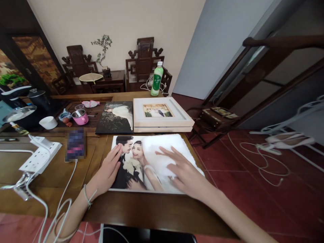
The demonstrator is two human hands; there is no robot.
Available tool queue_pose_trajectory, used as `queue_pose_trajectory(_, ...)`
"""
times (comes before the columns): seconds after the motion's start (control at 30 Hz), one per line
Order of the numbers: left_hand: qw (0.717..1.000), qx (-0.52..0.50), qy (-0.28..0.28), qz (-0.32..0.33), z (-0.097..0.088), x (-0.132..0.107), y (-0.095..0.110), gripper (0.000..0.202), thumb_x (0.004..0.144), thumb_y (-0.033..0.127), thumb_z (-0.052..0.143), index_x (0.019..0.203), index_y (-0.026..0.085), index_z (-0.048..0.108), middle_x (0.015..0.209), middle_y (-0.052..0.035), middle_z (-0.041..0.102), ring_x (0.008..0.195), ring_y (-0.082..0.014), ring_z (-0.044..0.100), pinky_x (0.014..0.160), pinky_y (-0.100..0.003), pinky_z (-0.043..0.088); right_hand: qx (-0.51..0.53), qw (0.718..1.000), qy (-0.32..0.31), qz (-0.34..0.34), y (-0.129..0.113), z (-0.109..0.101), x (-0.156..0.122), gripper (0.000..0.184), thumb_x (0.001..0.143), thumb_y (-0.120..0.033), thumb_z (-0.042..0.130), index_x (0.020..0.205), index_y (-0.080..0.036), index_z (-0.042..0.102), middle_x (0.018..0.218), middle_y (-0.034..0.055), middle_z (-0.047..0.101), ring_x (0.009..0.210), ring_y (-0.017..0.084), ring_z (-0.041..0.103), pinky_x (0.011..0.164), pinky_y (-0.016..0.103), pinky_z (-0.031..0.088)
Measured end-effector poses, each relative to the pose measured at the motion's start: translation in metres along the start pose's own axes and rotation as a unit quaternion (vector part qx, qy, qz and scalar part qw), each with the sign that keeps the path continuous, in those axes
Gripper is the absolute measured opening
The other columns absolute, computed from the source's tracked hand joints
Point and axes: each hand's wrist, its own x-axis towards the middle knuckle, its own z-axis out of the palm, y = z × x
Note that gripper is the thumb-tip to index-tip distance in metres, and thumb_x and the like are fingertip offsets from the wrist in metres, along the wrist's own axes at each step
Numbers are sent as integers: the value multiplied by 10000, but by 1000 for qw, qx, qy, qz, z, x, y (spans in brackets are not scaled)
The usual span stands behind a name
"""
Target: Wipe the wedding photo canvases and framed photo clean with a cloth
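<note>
A large wedding photo print lies flat on the wooden table in front of me. My left hand rests open on its left edge, fingers stretched along the print. My right hand lies flat on the print's right half with fingers spread. Neither hand holds anything. Behind the print lie a darker wedding photo and a white framed photo box.
A green bottle stands behind the box. A pink pot, white bowl, power strip, phone and white cables sit at the left. Carved chairs line the wall. Red tiled floor with cables lies right.
</note>
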Motion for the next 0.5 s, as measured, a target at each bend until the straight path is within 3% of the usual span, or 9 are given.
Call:
queue_pose_trajectory(0.17, 1000, -2, 7, 9, -1, 0, 2, 495, 997, 332, 236, 1488, 281, 194, 1577, -7, 153, 1448, -225, 132, 1187, -437, 134, -37, 999, -12, -31, -47, -8, -33, 216, 612, -1, 429, 565, -200, 498, 1365, 142, 517, 1372, 315, 283, 1074, 606, 322)
queue_pose_trajectory(0.3, 1000, 2, 2, 8, 0, 0, 1, 497, 998, 325, 233, 1489, 264, 192, 1579, -17, 144, 1449, -216, 126, 1188, -428, 139, -55, 997, -7, -59, -73, -12, -49, 242, 626, -7, 460, 516, -221, 474, 1365, 86, 527, 1364, 304, 306, 1076, 544, 361)
queue_pose_trajectory(0.4, 1000, 3, 2, 18, 0, 0, -1, 496, 998, 325, 232, 1489, 267, 192, 1581, -15, 137, 1449, -227, 124, 1186, -443, 138, -31, 998, -10, -54, -73, -11, -48, 229, 619, -15, 460, 536, -224, 506, 1378, 80, 516, 1364, 298, 309, 1086, 540, 346)
queue_pose_trajectory(0.5, 1000, 4, -3, 19, 0, 0, -3, 494, 999, 329, 231, 1488, 268, 197, 1580, -15, 143, 1448, -233, 125, 1185, -455, 134, 6, 999, -14, -39, -55, -8, -34, 222, 577, -20, 439, 608, -206, 556, 1378, 93, 515, 1368, 290, 303, 1092, 573, 312)
